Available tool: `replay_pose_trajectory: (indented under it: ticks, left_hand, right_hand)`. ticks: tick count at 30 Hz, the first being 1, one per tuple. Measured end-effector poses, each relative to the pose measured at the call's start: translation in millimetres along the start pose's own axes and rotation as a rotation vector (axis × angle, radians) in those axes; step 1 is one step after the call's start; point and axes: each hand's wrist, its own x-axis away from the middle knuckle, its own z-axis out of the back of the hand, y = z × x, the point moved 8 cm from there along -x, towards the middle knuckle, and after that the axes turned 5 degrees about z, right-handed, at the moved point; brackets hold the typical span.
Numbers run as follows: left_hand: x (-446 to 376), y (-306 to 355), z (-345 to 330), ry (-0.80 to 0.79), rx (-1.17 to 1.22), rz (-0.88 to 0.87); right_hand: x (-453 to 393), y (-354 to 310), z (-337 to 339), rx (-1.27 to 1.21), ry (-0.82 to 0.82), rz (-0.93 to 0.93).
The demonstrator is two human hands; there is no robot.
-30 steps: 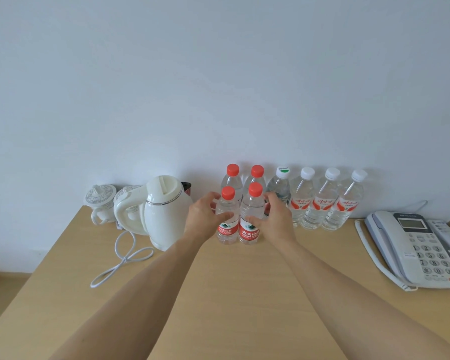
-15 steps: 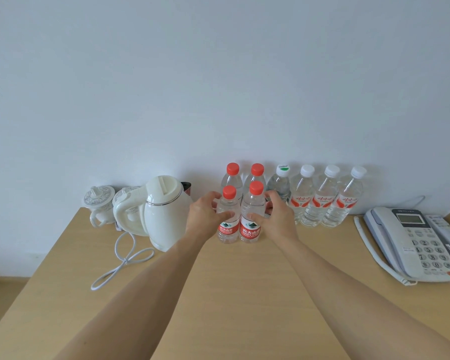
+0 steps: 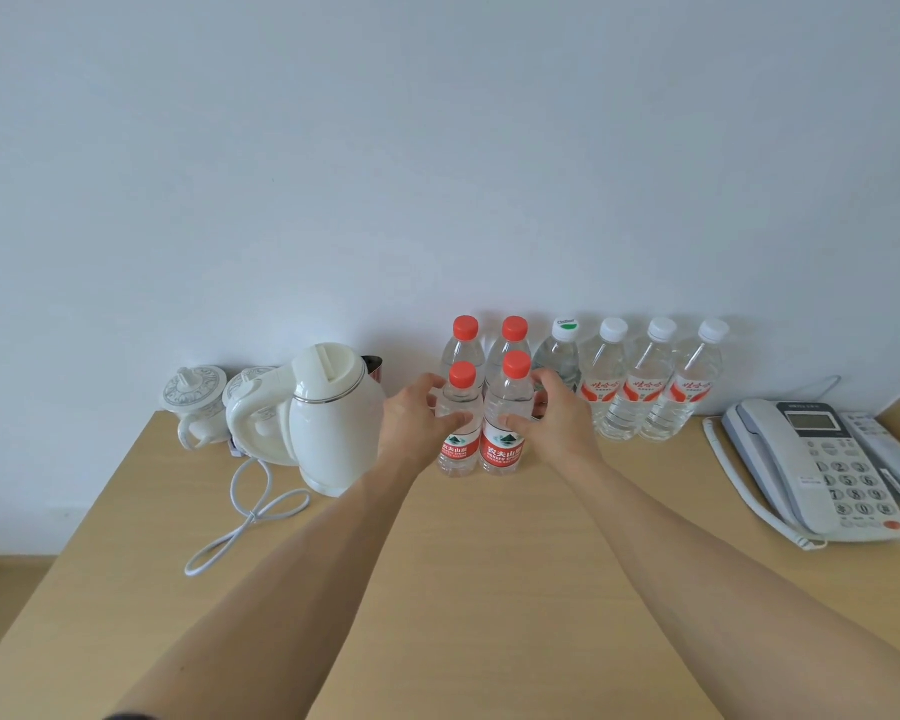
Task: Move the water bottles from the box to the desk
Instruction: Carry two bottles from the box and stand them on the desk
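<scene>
Soft even daylight, perhaps fisheye-warped edges

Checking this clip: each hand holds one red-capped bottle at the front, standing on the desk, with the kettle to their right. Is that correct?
Not quite. The head view shows the kettle to their left, not right. The rest holds: the left hand and right hand each hold one red-capped bottle standing on the desk.

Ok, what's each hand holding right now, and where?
Left hand grips the front-left red-capped clear plastic bottle mid-body; right hand grips the front-right red-capped clear plastic bottle likewise.
</scene>
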Motion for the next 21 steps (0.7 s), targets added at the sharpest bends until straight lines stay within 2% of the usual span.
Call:
replay_pose_trajectory:
  ticks: [10, 16, 21]
  left_hand:
    - [4, 5, -1, -0.058, -0.041, 0.015]
    - [2, 11, 0, -0.123, -0.167, -0.003]
    - [-1, 24, 19, -0.069, -0.304, -0.045]
  right_hand:
    - [5, -8, 2, 0.05, -0.012, -0.017]
    - [6, -17, 6, 0.147, -0.035, -0.015]
    - [9, -22, 14, 0.24, -0.035, -0.033]
